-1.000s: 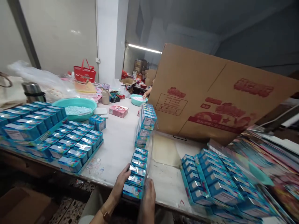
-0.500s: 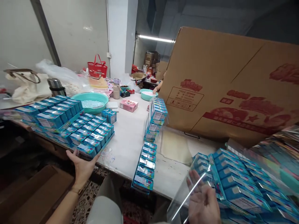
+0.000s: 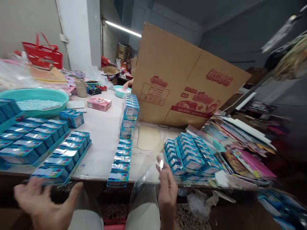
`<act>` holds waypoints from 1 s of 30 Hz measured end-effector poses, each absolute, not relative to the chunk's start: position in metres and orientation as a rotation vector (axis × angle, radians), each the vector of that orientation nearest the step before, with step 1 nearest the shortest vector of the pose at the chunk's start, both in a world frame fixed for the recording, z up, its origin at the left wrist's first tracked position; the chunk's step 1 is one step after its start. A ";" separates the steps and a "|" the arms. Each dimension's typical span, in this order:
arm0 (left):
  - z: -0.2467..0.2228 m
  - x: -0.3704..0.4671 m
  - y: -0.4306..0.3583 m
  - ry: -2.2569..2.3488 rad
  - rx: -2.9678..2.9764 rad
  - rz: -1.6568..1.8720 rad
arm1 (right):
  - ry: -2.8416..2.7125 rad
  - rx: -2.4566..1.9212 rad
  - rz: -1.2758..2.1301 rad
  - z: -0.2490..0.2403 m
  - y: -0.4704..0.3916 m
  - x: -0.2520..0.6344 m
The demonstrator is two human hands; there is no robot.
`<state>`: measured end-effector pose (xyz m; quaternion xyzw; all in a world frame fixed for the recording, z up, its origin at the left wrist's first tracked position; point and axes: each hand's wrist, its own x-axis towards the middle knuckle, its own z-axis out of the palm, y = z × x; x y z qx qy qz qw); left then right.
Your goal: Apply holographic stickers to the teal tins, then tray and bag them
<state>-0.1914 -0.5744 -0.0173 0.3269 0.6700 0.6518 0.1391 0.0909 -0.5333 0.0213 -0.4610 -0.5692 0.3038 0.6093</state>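
My left hand (image 3: 48,203) is open, fingers spread, at the table's front edge just below a tray of small blue boxes (image 3: 63,158); motion blurs it, and it grips nothing. In my right hand (image 3: 166,187) a clear plastic bag (image 3: 146,179) is pinched between the fingers, hanging over my lap and the table edge. A single row of blue boxes (image 3: 121,164) lies between the two hands. To the right of my right hand rise stacked trays of blue boxes (image 3: 192,158).
A big cardboard carton (image 3: 177,80) stands behind a pile of clear sheets (image 3: 148,137). On the left are a turquoise basin (image 3: 59,97) of small pale pieces, a pink box (image 3: 99,104) and a red bag (image 3: 43,56). Another person's hand (image 3: 128,84) reaches to a farther basin.
The view has swung right. My left hand has come off the corner of the blue box tray and drawn back. My right hand has moved away from the stacked trays with the clear bag.
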 end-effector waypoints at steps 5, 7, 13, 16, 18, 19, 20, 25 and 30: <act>0.019 -0.137 -0.567 0.810 0.645 1.020 | -2.192 -0.867 0.016 0.021 -0.573 0.057; 0.021 -0.130 -0.560 0.745 0.610 0.862 | -2.288 -0.796 -0.159 0.008 -0.584 0.047; 0.008 -0.126 -0.556 0.995 0.695 0.977 | -1.965 -0.889 0.376 -0.016 -0.594 0.089; 0.012 -0.126 -0.560 1.051 0.817 1.040 | -1.307 -1.085 0.862 -0.017 -0.585 0.112; 0.017 -0.125 -0.563 1.068 0.903 1.077 | -1.092 -0.957 1.271 -0.017 -0.577 0.114; 0.019 -0.125 -0.564 1.078 0.940 1.089 | -1.041 -0.874 1.432 -0.017 -0.575 0.112; 0.020 -0.124 -0.566 1.090 0.972 1.097 | -1.011 -0.819 1.520 -0.015 -0.574 0.109; 0.018 -0.124 -0.574 1.131 1.094 1.128 | -1.214 -1.010 1.122 0.000 -0.581 0.098; 0.043 -0.142 -0.569 1.050 1.160 1.043 | -1.526 -1.124 0.899 0.020 -0.580 0.108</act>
